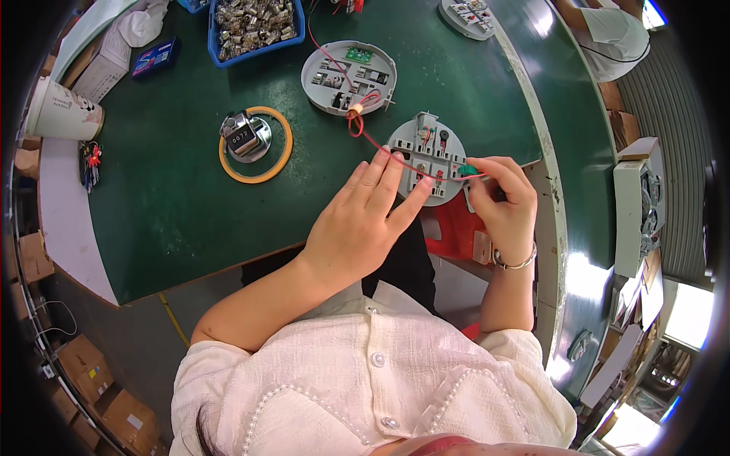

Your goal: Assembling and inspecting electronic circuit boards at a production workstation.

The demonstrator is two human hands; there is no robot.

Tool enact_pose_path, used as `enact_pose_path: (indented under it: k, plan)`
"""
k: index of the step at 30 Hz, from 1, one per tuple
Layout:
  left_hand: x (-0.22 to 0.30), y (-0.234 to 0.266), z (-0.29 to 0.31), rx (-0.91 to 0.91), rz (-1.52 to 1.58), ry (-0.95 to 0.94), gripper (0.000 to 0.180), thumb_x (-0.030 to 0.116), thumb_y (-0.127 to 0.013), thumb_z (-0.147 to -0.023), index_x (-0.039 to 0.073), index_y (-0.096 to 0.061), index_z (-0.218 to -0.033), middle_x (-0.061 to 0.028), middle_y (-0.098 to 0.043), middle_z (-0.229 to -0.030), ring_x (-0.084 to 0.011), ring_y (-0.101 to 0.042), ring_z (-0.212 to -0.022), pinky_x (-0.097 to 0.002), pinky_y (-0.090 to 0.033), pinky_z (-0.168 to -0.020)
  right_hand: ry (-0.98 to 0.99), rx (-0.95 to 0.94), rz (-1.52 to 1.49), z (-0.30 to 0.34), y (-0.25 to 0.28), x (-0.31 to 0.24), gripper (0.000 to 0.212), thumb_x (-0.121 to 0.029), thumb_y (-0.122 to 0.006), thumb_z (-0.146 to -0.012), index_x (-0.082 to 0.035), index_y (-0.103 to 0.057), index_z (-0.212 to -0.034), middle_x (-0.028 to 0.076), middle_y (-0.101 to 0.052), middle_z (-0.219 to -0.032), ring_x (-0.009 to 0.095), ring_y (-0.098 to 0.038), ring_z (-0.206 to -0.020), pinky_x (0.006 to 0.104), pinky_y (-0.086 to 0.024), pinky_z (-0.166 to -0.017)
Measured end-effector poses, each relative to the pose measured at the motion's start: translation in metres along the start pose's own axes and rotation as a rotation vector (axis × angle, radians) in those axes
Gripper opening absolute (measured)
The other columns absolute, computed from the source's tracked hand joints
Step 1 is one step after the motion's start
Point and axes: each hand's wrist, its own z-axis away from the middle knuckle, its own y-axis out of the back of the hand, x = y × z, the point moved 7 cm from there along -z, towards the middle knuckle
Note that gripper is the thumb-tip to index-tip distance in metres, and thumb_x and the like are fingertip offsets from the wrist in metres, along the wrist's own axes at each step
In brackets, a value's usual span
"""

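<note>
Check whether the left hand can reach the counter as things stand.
Probably yes: only tabletop and the flat orange ring show between the left hand and the counter, though that hand is busy at the grey disc.

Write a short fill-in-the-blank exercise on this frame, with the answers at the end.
1. Between the thumb and finger of the right hand is a small part coloured ____.
2. The bracelet circles the ____ wrist.
3. Small metal parts fill a tray coloured ____.
4. In the picture, the tally counter stands to the ____ of the round grey pieces.

Missing words: green; right; blue; left.
</note>
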Motion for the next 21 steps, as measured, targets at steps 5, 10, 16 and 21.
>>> enact_pose_path:
  k: [5, 10, 16, 21]
  plan:
    - [-0.001, -0.002, 0.000, 0.008, 0.005, 0.000, 0.053, 0.014, -0.056, -0.099, 0.011, -0.048, -0.151, -0.0267, -0.049, -0.144, -0.0455, -0.049, -0.137, -0.0548, -0.047, -0.110, 0.071, -0.031, 0.034, 0.001, -0.005, -0.007, 0.029, 0.009, -0.067, -0.080, -0.002, -0.076, -0.105, 0.002, -0.069, -0.097, 0.006, -0.054, -0.066, 0.0216, -0.044, -0.060]
    - [-0.002, -0.001, 0.000, 0.003, -0.043, 0.002, 0.052, 0.015, -0.055, -0.099, 0.012, -0.049, -0.150, -0.0262, -0.050, -0.144, -0.0449, -0.050, -0.137, -0.0557, -0.046, -0.109, 0.082, -0.065, 0.058, -0.001, -0.006, -0.008, 0.030, 0.009, -0.067, -0.079, -0.003, -0.076, -0.105, 0.003, -0.069, -0.097, 0.007, -0.055, -0.068, 0.0224, -0.045, -0.060]
    - [0.000, 0.008, -0.003, 0.010, 0.021, 0.037, 0.054, 0.020, -0.062, -0.097, 0.012, -0.051, -0.149, -0.0258, -0.052, -0.142, -0.0435, -0.051, -0.135, -0.0566, -0.045, -0.110, 0.071, 0.029, -0.085, 0.004, 0.010, -0.014, 0.029, 0.008, -0.068, -0.079, -0.003, -0.076, -0.104, 0.006, -0.069, -0.098, 0.009, -0.059, -0.070, 0.0230, -0.047, -0.061]
    - [-0.009, 0.036, -0.004, 0.101, 0.421, 0.103, 0.055, 0.023, -0.071, -0.094, 0.007, -0.054, -0.144, -0.0252, -0.053, -0.143, -0.0427, -0.054, -0.132, -0.0552, -0.044, -0.110, 0.235, -0.081, -0.003, 0.019, -0.021, -0.051, 0.035, 0.002, -0.072, -0.079, -0.006, -0.076, -0.113, 0.012, -0.071, -0.113, 0.016, -0.066, -0.080, 0.0273, -0.053, -0.067]
